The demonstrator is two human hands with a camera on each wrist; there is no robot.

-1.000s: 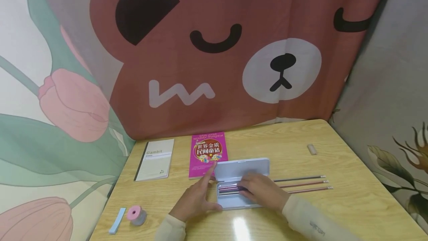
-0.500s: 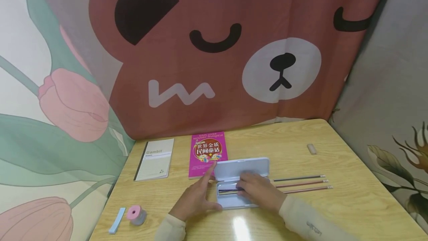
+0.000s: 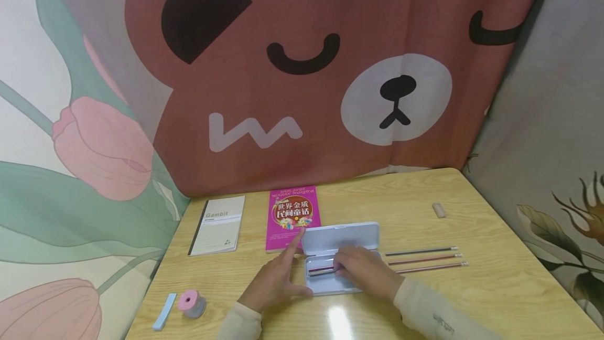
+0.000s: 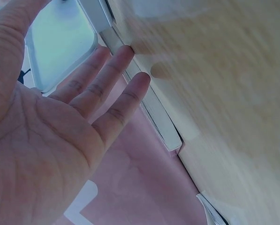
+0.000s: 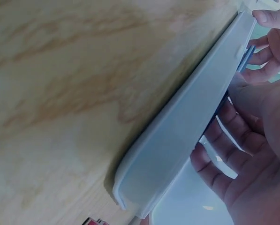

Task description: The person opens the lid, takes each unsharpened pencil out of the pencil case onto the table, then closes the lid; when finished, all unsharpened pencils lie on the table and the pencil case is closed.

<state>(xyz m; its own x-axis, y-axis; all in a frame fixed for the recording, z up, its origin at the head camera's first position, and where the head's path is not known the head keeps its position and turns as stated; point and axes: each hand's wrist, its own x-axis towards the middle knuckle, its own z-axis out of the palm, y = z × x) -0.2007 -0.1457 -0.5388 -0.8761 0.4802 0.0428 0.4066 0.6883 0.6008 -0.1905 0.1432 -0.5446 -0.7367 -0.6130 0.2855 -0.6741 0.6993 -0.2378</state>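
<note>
A pale blue pencil case (image 3: 325, 286) lies open on the wooden table, its lid (image 3: 341, 236) folded back. Red and dark pencils (image 3: 321, 269) lie in its tray. My left hand (image 3: 279, 276) rests flat at the case's left end with straight fingers, the index tip near the lid's corner and the thumb at the front edge. In the left wrist view its fingers (image 4: 116, 89) touch the case's rim (image 4: 154, 117). My right hand (image 3: 364, 271) lies over the tray, loosely bent fingers (image 5: 224, 136) on the pencils inside. The case's outer wall (image 5: 177, 140) fills the right wrist view.
Three more pencils (image 3: 424, 258) lie side by side right of the case, a small eraser (image 3: 439, 210) beyond them. A pink book (image 3: 293, 216) and a Gambit notebook (image 3: 218, 224) lie behind the case, a pink tape roll (image 3: 191, 303) and blue strip (image 3: 165, 318) front left. Curtains enclose the table.
My right hand has slid a little to the left over the tray, covering more of the pencils. The left hand and the case have stayed put.
</note>
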